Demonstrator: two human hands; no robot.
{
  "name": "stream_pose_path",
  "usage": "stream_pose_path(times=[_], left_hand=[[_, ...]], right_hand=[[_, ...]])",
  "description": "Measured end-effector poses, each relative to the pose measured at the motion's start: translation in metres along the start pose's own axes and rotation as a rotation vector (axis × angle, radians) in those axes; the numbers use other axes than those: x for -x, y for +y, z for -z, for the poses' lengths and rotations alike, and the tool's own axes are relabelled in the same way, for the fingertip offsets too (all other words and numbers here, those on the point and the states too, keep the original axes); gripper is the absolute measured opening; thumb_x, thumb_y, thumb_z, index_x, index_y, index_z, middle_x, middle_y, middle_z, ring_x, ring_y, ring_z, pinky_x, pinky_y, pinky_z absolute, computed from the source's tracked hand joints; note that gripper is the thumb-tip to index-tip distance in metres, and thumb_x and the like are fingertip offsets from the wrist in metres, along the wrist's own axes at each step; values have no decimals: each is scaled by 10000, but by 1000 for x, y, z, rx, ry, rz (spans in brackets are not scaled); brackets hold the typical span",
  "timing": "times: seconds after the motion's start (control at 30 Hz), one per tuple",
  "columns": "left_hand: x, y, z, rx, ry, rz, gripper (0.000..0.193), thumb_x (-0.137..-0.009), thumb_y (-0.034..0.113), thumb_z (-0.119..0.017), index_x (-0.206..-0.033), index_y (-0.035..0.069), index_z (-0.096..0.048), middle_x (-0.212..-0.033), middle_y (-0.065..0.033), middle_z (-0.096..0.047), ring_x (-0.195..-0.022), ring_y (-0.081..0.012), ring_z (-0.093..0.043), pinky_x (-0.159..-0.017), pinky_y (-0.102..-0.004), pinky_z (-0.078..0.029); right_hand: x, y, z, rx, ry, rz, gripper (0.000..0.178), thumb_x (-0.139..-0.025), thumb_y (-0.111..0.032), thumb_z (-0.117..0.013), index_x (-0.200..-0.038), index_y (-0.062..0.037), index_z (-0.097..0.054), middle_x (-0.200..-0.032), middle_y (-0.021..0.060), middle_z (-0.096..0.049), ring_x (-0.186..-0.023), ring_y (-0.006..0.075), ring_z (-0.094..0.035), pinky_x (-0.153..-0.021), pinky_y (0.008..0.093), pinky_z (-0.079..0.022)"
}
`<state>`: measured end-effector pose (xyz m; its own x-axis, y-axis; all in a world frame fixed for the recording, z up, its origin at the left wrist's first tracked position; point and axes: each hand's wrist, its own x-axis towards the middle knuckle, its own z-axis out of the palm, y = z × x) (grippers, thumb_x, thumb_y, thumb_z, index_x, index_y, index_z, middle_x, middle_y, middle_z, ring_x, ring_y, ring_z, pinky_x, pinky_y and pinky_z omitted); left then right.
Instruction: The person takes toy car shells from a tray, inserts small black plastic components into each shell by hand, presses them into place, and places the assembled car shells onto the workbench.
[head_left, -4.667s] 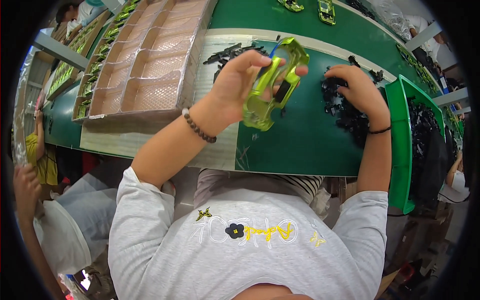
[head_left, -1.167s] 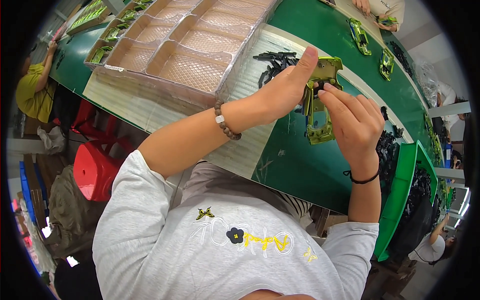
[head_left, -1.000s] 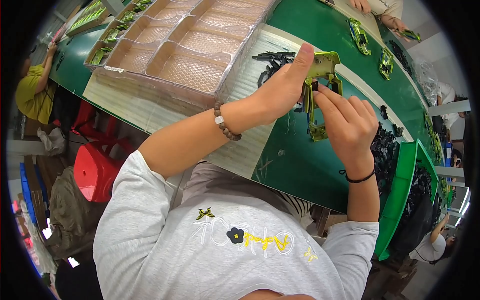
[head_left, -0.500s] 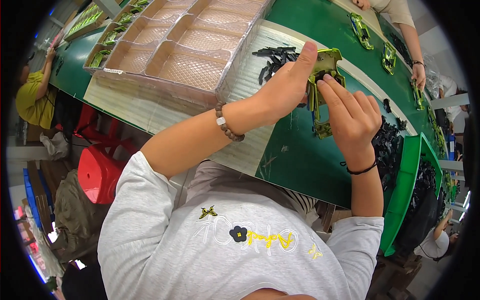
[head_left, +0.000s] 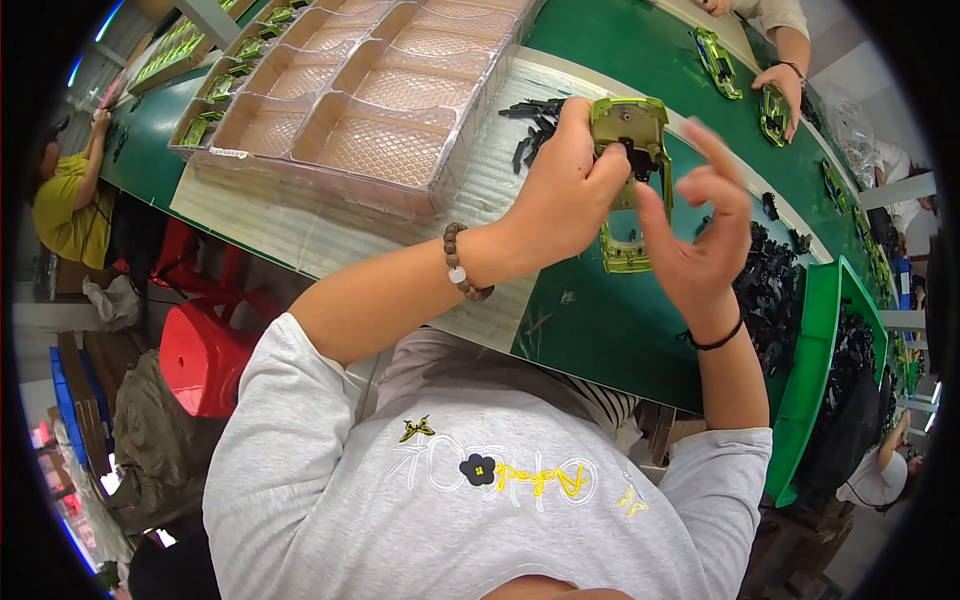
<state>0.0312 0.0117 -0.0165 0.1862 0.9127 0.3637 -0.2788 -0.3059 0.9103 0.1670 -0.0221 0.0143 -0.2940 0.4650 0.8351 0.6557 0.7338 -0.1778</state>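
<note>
Head view: left hand (head_left: 565, 195) gripping yellow-green toy car shell (head_left: 632, 170), underside up, above green table (head_left: 610, 330). Right hand (head_left: 695, 240) open, fingers spread, thumb touching shell's lower edge. Small black parts (head_left: 535, 125) just beyond left hand; bigger black pile (head_left: 775, 295) right of right hand. Clear plastic tray (head_left: 390, 130) well left.

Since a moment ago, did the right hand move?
Yes. The right hand opened and drew slightly back from the green shell, which the left hand holds above the green table.
</note>
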Motion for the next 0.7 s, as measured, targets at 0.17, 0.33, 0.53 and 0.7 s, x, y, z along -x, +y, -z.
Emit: stream_pose_path(times=[0.17, 0.33, 0.53, 0.7], left_hand=[[5, 10, 3, -151, -68, -3, 227, -878, 125, -462, -1009, -24, -351, -699, -133, -559, -587, -188, -541, -542, -355, -428], [-1, 9, 4, -213, -110, 23, 235, -852, 112, -498, -1009, -25, -391, -747, -137, -582, -642, -184, -571, -578, -330, -449], [-19, 20, 14, 396, 201, 131, 184, -814, 20, -534, -996, 11, -509, -913, -74, -625, -780, -142, -626, -670, -285, -526], [-19, 21, 16, 508, 280, 263, 156, -822, 14, -532, -977, 20, -513, -884, -76, -629, -776, -144, -631, -662, -296, -540]], right_hand=[[-4, -7, -16, -532, 54, -615, 265, -899, -121, -554, -1134, 2, -533, -1047, 93, -622, -888, 137, -565, -798, 250, -435], [-2, 3, -11, -742, -143, -776, 300, -945, -183, -508, -1171, 14, -522, -1007, 51, -615, -894, 97, -548, -806, 232, -429], [16, -7, 30, -32, -393, -728, 274, -833, -206, -650, -1050, -43, -613, -926, 87, -664, -741, 188, -616, -693, 289, -484], [42, -20, 29, 280, -615, -517, 164, -784, -105, -628, -932, -36, -640, -807, 134, -650, -744, 319, -615, -664, 396, -490]])
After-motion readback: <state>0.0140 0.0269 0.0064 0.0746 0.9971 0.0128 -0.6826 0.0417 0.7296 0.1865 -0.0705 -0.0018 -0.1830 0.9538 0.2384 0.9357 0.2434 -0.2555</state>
